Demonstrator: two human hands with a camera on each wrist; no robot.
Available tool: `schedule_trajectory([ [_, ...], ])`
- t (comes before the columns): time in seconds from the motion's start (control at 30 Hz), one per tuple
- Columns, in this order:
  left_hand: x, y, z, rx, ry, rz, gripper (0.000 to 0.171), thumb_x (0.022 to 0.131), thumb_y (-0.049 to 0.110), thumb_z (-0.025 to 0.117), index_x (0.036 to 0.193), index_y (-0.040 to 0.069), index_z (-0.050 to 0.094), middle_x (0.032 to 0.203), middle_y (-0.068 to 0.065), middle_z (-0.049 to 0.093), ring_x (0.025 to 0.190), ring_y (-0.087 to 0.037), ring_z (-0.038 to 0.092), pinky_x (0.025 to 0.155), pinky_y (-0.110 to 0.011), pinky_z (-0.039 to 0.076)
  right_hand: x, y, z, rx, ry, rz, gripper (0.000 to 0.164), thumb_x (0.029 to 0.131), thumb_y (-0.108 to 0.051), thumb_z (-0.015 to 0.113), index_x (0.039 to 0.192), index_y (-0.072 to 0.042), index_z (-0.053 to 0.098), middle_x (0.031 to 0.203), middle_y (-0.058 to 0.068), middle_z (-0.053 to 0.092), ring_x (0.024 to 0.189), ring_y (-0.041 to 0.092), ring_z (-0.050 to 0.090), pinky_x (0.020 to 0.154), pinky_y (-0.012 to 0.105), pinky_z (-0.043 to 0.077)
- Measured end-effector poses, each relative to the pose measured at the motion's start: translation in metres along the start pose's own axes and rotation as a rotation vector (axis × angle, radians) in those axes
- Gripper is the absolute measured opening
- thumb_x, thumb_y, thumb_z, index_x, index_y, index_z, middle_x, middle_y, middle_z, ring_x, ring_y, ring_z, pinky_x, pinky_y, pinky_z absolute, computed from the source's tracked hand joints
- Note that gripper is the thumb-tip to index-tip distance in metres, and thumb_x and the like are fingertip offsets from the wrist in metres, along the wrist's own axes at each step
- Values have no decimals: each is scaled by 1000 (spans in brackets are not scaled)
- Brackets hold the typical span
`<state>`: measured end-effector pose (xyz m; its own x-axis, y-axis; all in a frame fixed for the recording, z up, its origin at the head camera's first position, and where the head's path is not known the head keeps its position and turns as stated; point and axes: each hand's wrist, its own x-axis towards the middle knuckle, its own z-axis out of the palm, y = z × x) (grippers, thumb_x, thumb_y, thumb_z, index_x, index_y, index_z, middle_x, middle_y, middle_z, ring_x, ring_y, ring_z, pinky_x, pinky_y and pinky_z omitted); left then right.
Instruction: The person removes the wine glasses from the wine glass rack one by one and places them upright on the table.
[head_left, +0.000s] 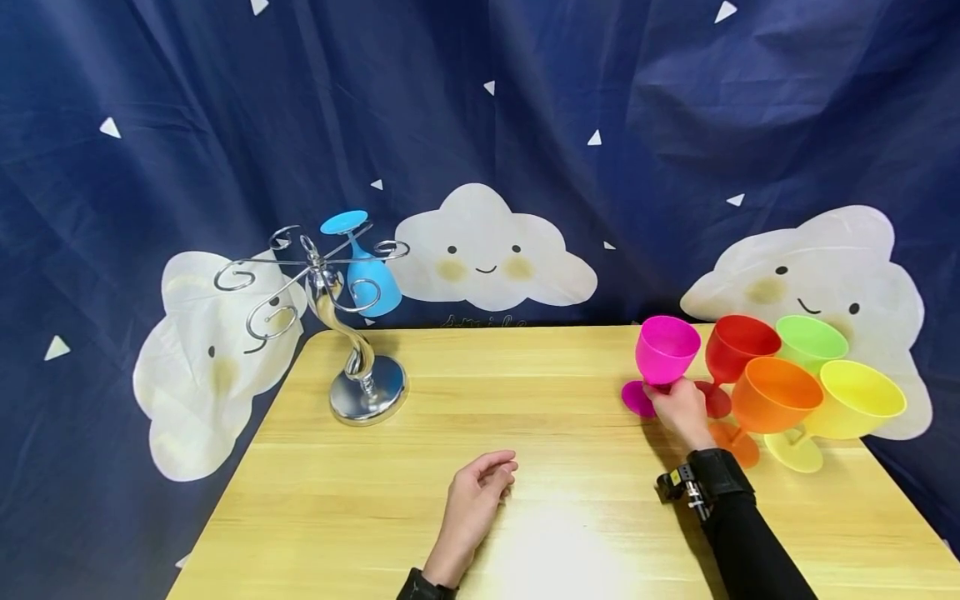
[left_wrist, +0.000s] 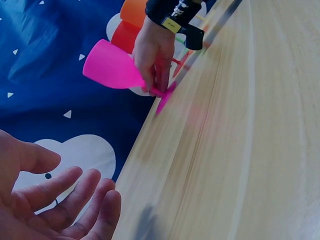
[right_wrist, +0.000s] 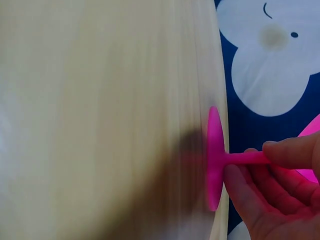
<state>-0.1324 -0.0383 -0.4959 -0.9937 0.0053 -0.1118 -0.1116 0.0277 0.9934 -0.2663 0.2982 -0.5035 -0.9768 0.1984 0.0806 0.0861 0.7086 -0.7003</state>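
Observation:
At the right of the table, my right hand (head_left: 681,408) pinches the stem of a magenta plastic goblet (head_left: 667,348) between thumb and fingers. In the right wrist view the goblet's round foot (right_wrist: 215,159) stands close to the tabletop, and the stem runs into my fingers. My left hand (head_left: 477,493) is over the middle front of the table, fingers loosely bent and holding nothing. Red (head_left: 738,348), orange (head_left: 776,393), green (head_left: 813,342) and yellow (head_left: 862,400) goblets stand upright just right of my right hand.
At the back left stands a metal rack (head_left: 367,390) with a twisted stem and several curled arms. A blue goblet (head_left: 372,285) hangs upside down from one arm. A dark blue curtain (head_left: 480,92) with white clouds hangs behind the wooden table (head_left: 480,383).

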Motion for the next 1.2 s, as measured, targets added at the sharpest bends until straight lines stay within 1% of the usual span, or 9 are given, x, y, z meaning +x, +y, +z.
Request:
schedule_trajectory([
  [0.1, 2, 0, 0, -1, 8, 5, 30, 102, 4, 65, 129, -8, 71, 119, -23, 78, 95, -21, 72, 73, -21, 59, 2, 3, -2, 5, -7, 14, 31, 101, -19, 71, 111, 10, 70, 105, 32, 72, 110, 55, 64, 105, 67, 50],
  [0.27, 3, 1, 0, -7, 13, 4, 31, 102, 5, 65, 130, -7, 71, 120, -23, 78, 96, -20, 72, 74, -21, 60, 5, 7, -6, -8, 34, 7, 31, 99, -20, 69, 107, 10, 72, 107, 33, 74, 112, 57, 64, 103, 68, 50],
  [0.4, 3, 3, -2, 31, 16, 26, 30, 103, 7, 66, 130, -6, 72, 120, -21, 78, 98, -23, 74, 74, -21, 59, 5, 9, -9, -2, 37, 9, 31, 101, -20, 69, 109, 11, 72, 111, 34, 74, 115, 58, 64, 103, 68, 49],
  [0.6, 8, 12, -13, 224, 38, 107, 30, 105, 12, 66, 131, 0, 74, 122, -16, 79, 112, -28, 74, 87, -21, 60, 3, 10, -13, 3, 2, 12, 35, 103, -20, 70, 116, 12, 70, 115, 35, 74, 116, 58, 63, 103, 68, 49],
  [0.73, 13, 25, -26, 347, 42, 160, 30, 106, 15, 64, 132, 5, 74, 126, -15, 77, 116, -29, 73, 93, -34, 63, -1, 11, -13, -11, 9, 6, 34, 101, -17, 70, 119, 11, 72, 116, 33, 75, 117, 56, 66, 103, 67, 50],
  [0.83, 16, 41, -37, 394, 24, 203, 32, 106, 15, 65, 136, 4, 72, 131, -18, 75, 117, -32, 72, 96, -43, 64, -8, 10, -14, -5, -6, 14, 38, 101, -16, 68, 127, 12, 69, 125, 34, 72, 123, 55, 64, 108, 66, 50],
  [0.93, 20, 64, -50, 426, 9, 223, 35, 106, 13, 66, 140, 4, 69, 137, -19, 72, 120, -32, 72, 101, -46, 63, -16, 7, -18, 25, -35, 27, 46, 103, -15, 67, 138, 14, 61, 137, 37, 65, 131, 55, 60, 112, 66, 49],
  [1.1, 22, 110, -71, 491, -15, 232, 38, 106, 13, 66, 144, 7, 68, 143, -15, 70, 125, -31, 71, 107, -47, 61, -31, 5, -22, 29, -84, 20, 57, 105, -15, 65, 149, 16, 49, 145, 42, 57, 134, 57, 58, 114, 66, 49],
  [1.2, 23, 142, -84, 558, -32, 260, 40, 107, 15, 66, 146, 10, 66, 142, -13, 71, 124, -30, 71, 106, -47, 61, -39, 6, -23, 7, -105, 0, 59, 105, -17, 65, 151, 16, 47, 144, 42, 57, 132, 56, 58, 114, 67, 49],
])
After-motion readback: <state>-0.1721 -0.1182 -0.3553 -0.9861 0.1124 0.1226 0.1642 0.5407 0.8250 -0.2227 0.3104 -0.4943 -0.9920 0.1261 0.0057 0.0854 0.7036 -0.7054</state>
